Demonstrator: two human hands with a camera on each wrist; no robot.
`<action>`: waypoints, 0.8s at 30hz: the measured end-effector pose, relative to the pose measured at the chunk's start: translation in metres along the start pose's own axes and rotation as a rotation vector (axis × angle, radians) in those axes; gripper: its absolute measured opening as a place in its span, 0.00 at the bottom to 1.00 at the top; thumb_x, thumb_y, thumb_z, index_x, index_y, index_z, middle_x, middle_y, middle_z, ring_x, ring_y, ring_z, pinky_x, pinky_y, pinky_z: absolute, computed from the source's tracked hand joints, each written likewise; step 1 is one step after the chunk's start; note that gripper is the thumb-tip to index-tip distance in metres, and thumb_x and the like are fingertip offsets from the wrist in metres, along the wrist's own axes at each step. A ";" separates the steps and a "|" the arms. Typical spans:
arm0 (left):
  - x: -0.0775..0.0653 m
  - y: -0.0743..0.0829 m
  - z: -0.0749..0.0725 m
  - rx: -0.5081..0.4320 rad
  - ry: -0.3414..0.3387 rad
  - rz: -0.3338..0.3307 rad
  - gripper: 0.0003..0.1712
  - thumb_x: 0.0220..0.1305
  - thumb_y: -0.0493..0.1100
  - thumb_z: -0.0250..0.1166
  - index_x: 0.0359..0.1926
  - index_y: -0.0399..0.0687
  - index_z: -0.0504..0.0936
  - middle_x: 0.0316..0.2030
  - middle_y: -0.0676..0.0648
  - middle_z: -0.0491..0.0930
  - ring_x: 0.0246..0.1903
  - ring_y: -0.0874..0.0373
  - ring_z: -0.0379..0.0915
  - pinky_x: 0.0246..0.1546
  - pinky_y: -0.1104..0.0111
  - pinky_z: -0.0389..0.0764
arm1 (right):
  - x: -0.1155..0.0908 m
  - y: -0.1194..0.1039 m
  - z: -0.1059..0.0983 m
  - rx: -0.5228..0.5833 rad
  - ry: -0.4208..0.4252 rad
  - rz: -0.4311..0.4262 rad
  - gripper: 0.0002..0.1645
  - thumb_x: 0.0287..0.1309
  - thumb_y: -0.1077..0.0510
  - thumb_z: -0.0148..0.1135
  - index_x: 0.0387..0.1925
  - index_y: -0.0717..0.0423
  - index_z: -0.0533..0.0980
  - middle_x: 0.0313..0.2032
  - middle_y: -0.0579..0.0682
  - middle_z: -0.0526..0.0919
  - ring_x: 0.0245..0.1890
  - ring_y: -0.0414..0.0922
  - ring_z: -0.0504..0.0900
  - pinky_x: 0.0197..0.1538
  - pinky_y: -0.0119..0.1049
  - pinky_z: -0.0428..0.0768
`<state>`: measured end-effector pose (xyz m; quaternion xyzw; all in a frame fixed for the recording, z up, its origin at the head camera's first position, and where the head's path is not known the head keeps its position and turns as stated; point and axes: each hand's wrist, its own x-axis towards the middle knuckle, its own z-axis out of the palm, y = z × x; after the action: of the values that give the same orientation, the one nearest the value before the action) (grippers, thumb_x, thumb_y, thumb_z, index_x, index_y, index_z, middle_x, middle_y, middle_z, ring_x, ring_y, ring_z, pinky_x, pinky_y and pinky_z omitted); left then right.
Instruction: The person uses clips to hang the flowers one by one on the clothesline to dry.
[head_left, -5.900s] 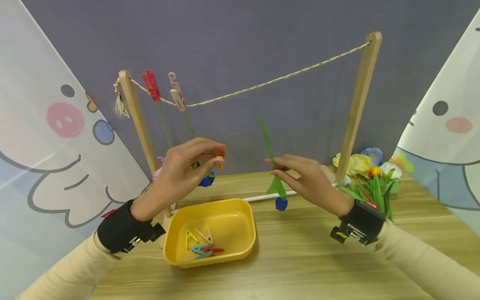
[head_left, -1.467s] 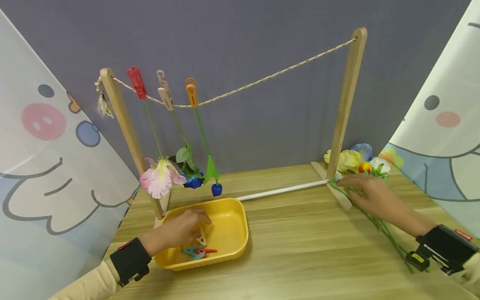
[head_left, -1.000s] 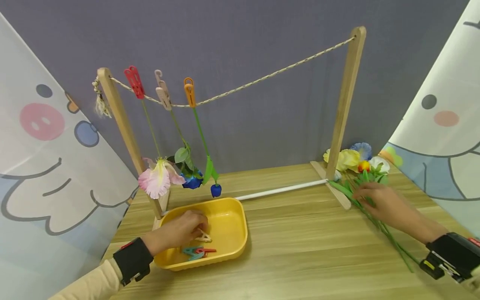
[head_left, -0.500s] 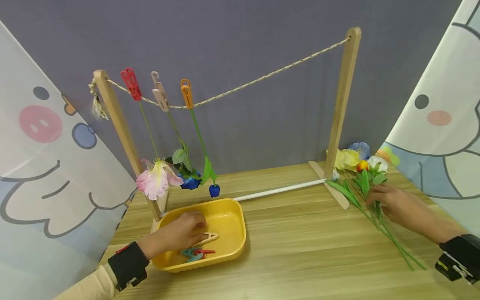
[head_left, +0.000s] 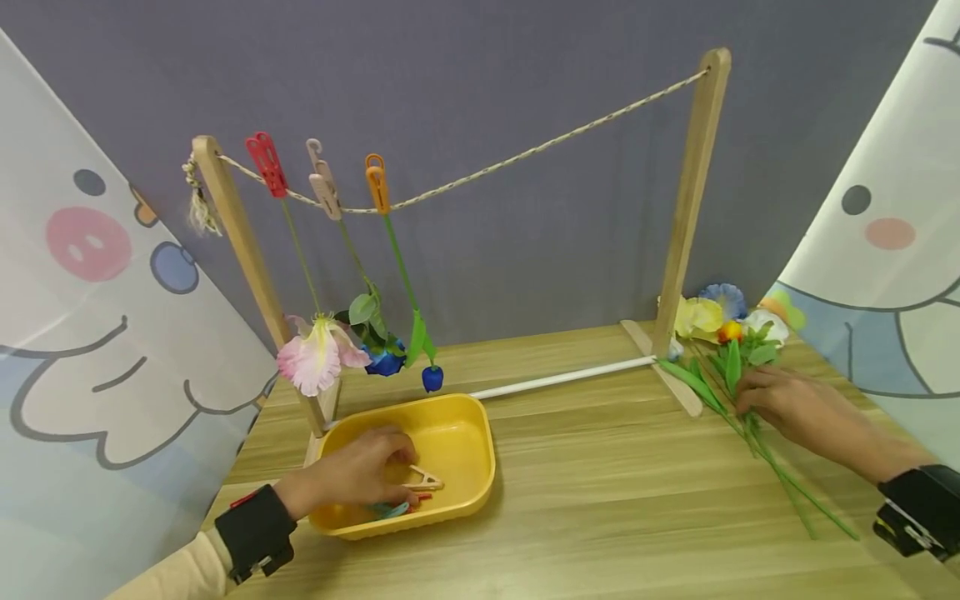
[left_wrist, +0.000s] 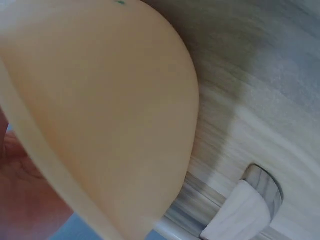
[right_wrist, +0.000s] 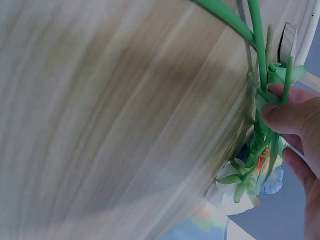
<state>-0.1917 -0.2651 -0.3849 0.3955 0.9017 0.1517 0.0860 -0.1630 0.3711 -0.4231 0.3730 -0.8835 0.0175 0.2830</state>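
Note:
In the head view my left hand (head_left: 360, 468) reaches into a yellow plastic basin (head_left: 480, 496), thumb and fingers apart over the clothespins. A beige clothespin (head_left: 424, 481) lies just beside the fingers; a blue clothespin (head_left: 392, 510) and a red one (head_left: 422, 498) are partly covered by the thumb. In the left wrist view the basin wall (left_wrist: 120, 110) hides the fingertips. My right hand (head_left: 806, 417) is at the pile of artificial flowers, and in the right wrist view its thumb and finger pinch a green flower stem (right_wrist: 287, 82). Which bloom that stem bears cannot be told.
A rope (head_left: 540, 148) spans two wooden posts (head_left: 690, 200). From it hang a pink flower (head_left: 311, 358), a blue rose (head_left: 385, 360) and a blue tulip (head_left: 432, 378), held by red, beige and orange clothespins. A white rod (head_left: 562, 381) joins the post feet.
The blue tulip now hangs from the rope under the orange clothespin. My left hand has gone down into the basin and shifted among the clothespins; my right hand has moved to the flower pile.

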 end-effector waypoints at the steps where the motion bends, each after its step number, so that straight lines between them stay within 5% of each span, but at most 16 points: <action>1: 0.000 0.000 0.000 -0.005 -0.005 -0.004 0.22 0.56 0.58 0.79 0.41 0.52 0.83 0.36 0.59 0.77 0.37 0.63 0.72 0.44 0.67 0.80 | 0.001 0.000 0.000 -0.001 0.008 -0.004 0.32 0.80 0.41 0.39 0.28 0.40 0.85 0.37 0.42 0.85 0.37 0.46 0.84 0.37 0.37 0.82; 2: 0.001 0.001 0.001 -0.006 -0.006 -0.005 0.20 0.56 0.56 0.79 0.41 0.52 0.82 0.35 0.59 0.77 0.37 0.63 0.72 0.44 0.68 0.80 | 0.001 0.000 -0.001 -0.005 0.014 -0.005 0.41 0.80 0.38 0.26 0.28 0.39 0.85 0.37 0.42 0.85 0.37 0.45 0.85 0.37 0.36 0.82; 4: 0.002 0.001 0.002 -0.013 -0.005 -0.003 0.17 0.58 0.53 0.78 0.41 0.53 0.82 0.35 0.59 0.77 0.36 0.63 0.72 0.43 0.68 0.79 | 0.003 -0.002 -0.002 -0.001 0.024 0.001 0.42 0.81 0.38 0.24 0.29 0.40 0.85 0.37 0.42 0.85 0.37 0.46 0.85 0.37 0.38 0.82; 10: 0.006 0.005 0.007 -0.060 -0.004 -0.006 0.15 0.61 0.45 0.76 0.45 0.50 0.80 0.34 0.56 0.76 0.34 0.62 0.72 0.38 0.71 0.78 | 0.009 -0.008 -0.007 -0.014 0.064 0.058 0.43 0.81 0.38 0.26 0.36 0.51 0.87 0.41 0.50 0.87 0.41 0.53 0.84 0.38 0.47 0.82; 15: 0.011 0.008 0.008 -0.098 -0.008 -0.029 0.16 0.63 0.49 0.75 0.44 0.51 0.78 0.32 0.55 0.76 0.33 0.61 0.72 0.37 0.72 0.77 | 0.016 -0.013 -0.010 -0.013 0.150 0.105 0.42 0.80 0.36 0.31 0.42 0.57 0.87 0.46 0.54 0.87 0.46 0.56 0.84 0.44 0.42 0.80; 24: 0.016 0.012 0.012 -0.092 0.010 0.007 0.14 0.64 0.50 0.75 0.43 0.51 0.81 0.33 0.56 0.77 0.33 0.61 0.73 0.38 0.71 0.77 | 0.030 -0.020 -0.014 -0.019 0.229 0.069 0.38 0.81 0.38 0.36 0.44 0.57 0.88 0.42 0.51 0.87 0.40 0.50 0.85 0.36 0.41 0.81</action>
<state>-0.1909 -0.2434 -0.3928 0.3935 0.8929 0.1951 0.0989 -0.1595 0.3401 -0.3993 0.3354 -0.8578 0.0613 0.3847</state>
